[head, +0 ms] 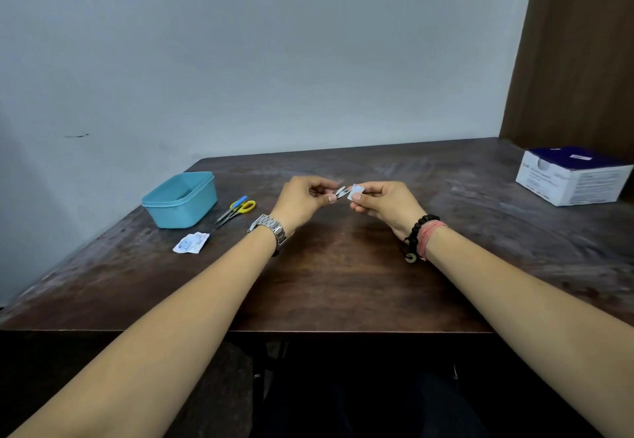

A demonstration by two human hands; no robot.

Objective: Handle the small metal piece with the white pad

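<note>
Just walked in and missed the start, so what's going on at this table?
A person holds a small white packet above the dark wooden table, the right hand pinching one side and the left hand pinching the other end, which looks partly opened. To the left lie yellow-handled scissors, a blue tub and an opened wrapper. A white and blue box sits far right.
</note>
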